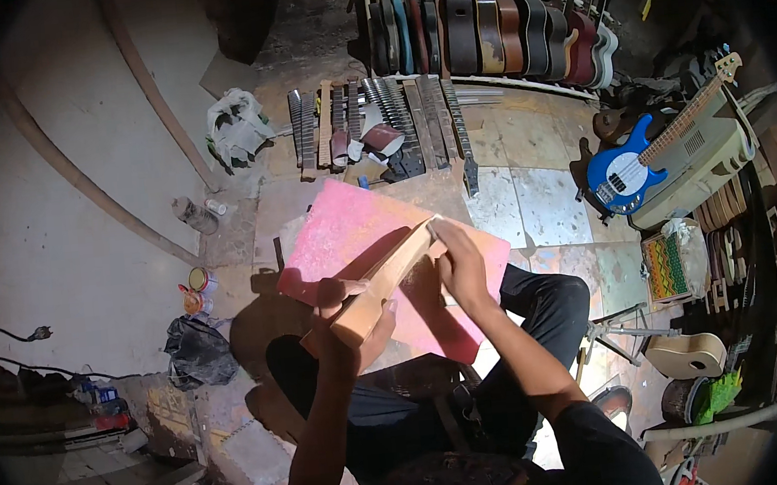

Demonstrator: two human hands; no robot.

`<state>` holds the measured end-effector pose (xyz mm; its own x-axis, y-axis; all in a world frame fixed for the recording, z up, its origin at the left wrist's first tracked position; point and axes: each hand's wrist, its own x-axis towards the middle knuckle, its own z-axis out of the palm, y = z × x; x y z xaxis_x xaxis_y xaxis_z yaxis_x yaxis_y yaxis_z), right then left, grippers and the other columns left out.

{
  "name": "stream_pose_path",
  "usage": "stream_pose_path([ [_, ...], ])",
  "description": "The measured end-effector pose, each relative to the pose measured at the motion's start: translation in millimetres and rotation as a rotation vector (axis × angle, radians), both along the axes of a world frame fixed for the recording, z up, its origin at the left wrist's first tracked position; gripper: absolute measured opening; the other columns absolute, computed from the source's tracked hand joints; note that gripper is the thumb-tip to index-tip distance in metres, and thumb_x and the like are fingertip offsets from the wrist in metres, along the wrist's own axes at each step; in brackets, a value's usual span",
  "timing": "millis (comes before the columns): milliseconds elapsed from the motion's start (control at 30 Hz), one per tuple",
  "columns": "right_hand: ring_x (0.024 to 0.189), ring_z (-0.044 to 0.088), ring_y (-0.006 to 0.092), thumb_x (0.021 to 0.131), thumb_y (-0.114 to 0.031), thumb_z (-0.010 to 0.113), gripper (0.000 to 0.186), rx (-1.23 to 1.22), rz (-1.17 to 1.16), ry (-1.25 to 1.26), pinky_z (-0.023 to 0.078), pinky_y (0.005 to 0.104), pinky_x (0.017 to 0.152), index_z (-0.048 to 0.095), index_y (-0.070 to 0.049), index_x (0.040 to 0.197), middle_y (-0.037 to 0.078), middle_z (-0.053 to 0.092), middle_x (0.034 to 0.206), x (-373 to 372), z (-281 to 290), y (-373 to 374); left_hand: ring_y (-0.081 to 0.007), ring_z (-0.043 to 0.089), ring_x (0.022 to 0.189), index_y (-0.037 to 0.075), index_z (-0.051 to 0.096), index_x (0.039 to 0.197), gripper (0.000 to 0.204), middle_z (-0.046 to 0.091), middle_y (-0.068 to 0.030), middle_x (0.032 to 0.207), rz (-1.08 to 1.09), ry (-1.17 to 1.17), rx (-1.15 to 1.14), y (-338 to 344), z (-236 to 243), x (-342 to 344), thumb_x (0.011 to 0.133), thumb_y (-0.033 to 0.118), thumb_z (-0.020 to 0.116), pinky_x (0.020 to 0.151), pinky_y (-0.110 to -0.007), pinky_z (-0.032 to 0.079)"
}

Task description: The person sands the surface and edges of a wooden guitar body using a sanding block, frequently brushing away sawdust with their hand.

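The left hand [350, 312] is closed around the near, headstock end of a bare wooden neck [383, 282], gripping it from below. The neck slants up and to the right, above a pink board [341, 224] on the person's lap. The right hand [460, 264] presses on the neck's far end, fingers bent over it. Farther right, a blue bass [627, 171] leans.

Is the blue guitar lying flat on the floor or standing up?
Propped up, tilted. The blue guitar has its body low near the floor and its neck slanting up against a beige box.
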<state>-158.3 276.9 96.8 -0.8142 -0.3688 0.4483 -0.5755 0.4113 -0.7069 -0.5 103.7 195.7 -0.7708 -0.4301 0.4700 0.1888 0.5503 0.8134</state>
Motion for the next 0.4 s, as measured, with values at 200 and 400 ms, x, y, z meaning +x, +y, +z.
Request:
stream_pose_path([
  [200,0.12,0.067,0.0431,0.084,0.008,0.061,0.052,-0.009,0.283,0.101,0.052,0.046,0.105,0.068,-0.003,0.135,0.025,0.07,0.128,48.7,14.8,-10.6,-0.0218,0.07,0.085,0.004,0.057,0.105,0.043,0.068,-0.0111,0.096,0.025,0.045,-0.007,-6.0,-3.2,4.9,0.077,0.008,0.089,0.079,-0.035,0.058],
  [400,0.13,0.064,0.0399,0.089,0.001,0.062,0.049,-0.247,0.156,-0.202,0.046,0.0484,0.114,0.07,-0.009,0.136,0.028,0.066,0.137,36.3,-27.1,-19.6,-0.0274,0.07,0.104,0.002,0.061,0.115,0.043,0.069,-0.0147,0.111,0.019,-0.154,-0.029,-8.7,-14.3,5.2,0.08,0.008,0.086,0.093,-0.038,0.056],
])
